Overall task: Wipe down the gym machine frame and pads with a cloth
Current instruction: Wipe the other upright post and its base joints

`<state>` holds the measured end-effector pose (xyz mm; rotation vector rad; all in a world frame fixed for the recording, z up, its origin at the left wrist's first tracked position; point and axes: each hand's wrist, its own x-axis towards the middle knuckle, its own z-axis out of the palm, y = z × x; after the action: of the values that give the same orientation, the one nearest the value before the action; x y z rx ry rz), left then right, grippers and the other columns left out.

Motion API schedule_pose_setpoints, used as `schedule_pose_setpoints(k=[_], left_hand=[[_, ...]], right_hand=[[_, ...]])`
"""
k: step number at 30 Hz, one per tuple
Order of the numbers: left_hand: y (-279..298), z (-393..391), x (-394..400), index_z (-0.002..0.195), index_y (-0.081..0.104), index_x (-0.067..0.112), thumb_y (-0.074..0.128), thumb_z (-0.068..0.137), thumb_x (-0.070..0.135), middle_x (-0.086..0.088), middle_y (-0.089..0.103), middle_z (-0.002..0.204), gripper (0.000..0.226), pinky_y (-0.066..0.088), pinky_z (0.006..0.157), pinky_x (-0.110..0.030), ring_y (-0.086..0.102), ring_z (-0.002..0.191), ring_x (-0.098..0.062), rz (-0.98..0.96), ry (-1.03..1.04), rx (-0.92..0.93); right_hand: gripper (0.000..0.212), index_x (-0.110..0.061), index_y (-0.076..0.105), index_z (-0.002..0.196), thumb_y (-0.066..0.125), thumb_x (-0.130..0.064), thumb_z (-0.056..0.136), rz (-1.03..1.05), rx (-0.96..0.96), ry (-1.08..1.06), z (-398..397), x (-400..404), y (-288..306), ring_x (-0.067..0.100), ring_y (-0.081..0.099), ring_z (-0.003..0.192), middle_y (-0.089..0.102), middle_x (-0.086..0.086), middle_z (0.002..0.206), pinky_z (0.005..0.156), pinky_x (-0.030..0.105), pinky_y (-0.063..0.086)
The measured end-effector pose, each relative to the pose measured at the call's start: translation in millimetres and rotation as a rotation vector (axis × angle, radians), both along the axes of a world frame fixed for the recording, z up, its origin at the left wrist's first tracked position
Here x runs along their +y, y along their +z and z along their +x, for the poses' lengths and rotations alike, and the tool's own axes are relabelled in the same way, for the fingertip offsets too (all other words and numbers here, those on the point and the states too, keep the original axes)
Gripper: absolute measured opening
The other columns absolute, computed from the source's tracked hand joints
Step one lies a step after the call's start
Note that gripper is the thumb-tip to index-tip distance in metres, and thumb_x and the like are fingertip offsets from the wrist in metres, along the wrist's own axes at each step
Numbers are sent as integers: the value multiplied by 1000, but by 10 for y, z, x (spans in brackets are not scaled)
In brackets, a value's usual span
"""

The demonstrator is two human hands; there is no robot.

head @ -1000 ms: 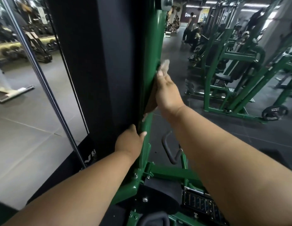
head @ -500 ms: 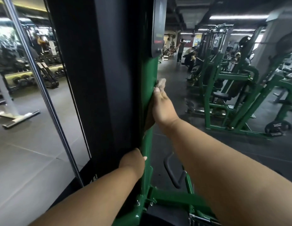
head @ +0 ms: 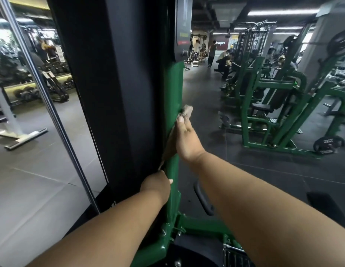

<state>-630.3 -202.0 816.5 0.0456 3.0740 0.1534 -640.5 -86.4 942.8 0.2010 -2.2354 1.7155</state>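
Base frame: green painted steel with bolt heads at the joints, lowest in view, between the two forearms.
Dark pad: black cushion just below the base frame, only partly in view.
Black handle: curved bar just right of the upright, above the dark floor.
Left hand: curled round the green upright low down, thumb tip showing on its front face; holds the post.
Green upright: vertical post of the gym machine, glossy paint, running from the base to a grey panel above.
Cloth: brownish rag, flat against the left face of the upright, one end bunched above the fingertips, the other trailing down almost to the left hand.
Right hand: fingers straight and together, pressing the cloth against the upright, higher than the left hand.
Black shroud: tall matte panel directly left of the upright, filling the middle of the view.
Grey panel: placard with green and red labels, mounted at the top of the upright; print too small to read.
Chrome pole: slanted bar left of the shroud.
Floor: dark rubber on the right; pale grey tiles on the left.
Green machines: row along the right side, one weight plate at floor level.
Dumbbell rack: far left, against a lit wall.
People: several small figures at the far end of the aisle, under strip lights.
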Motion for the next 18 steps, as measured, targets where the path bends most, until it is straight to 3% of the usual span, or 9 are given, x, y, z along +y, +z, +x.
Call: schedule_pose_setpoints(k=[3,5,7,11,13,16,18], left_hand=[[-59,-7,-72,135,58,15,49,108,42,-11,69,130,40,51,95,-35,66,120,-34,214,20,-24],[-126,-2,-138,133,53,13,49,105,27,-14,71,120,31,53,88,-39,69,111,-38,258,19,20],[-245,45,-181,138,43,11,48,103,22,-14,71,113,37,50,79,-39,70,103,-38,244,-19,35],[-558,162,-188,134,39,13,54,105,33,-14,71,108,39,56,74,-42,70,94,-37,322,-33,53],[-759,235,-193,138,37,19,57,104,38,-8,71,112,44,59,79,-46,71,96,-34,400,-15,24],[-1101,359,-206,158,20,29,60,102,43,-1,67,124,70,58,89,-44,68,107,-29,456,11,2],[-1358,406,-255,160,22,28,60,102,44,-2,62,130,71,53,97,-41,62,116,-28,443,-8,-16]], right_hand=[[85,-20,28,166,29,-72,99,29,-257,23,-16,86,-558,11,14,159,28,-3,171,131,36,11],[94,-25,33,163,28,-82,89,69,-388,70,-9,139,-887,16,17,160,34,-4,168,131,45,14],[79,-22,34,163,31,-70,102,76,-425,86,106,158,-1020,17,20,160,36,-3,167,131,43,15],[59,-17,31,164,33,-47,113,60,-408,110,82,237,-1072,13,32,152,42,-2,162,122,24,20],[59,-17,32,163,34,-48,113,68,-418,120,59,249,-1143,13,36,150,44,-3,160,123,25,23],[62,-18,34,162,35,-52,111,50,-453,114,48,236,-1417,15,36,152,43,-2,163,129,36,23],[63,-18,34,163,35,-54,110,49,-501,109,45,232,-1693,16,35,153,42,-1,164,129,38,23]])
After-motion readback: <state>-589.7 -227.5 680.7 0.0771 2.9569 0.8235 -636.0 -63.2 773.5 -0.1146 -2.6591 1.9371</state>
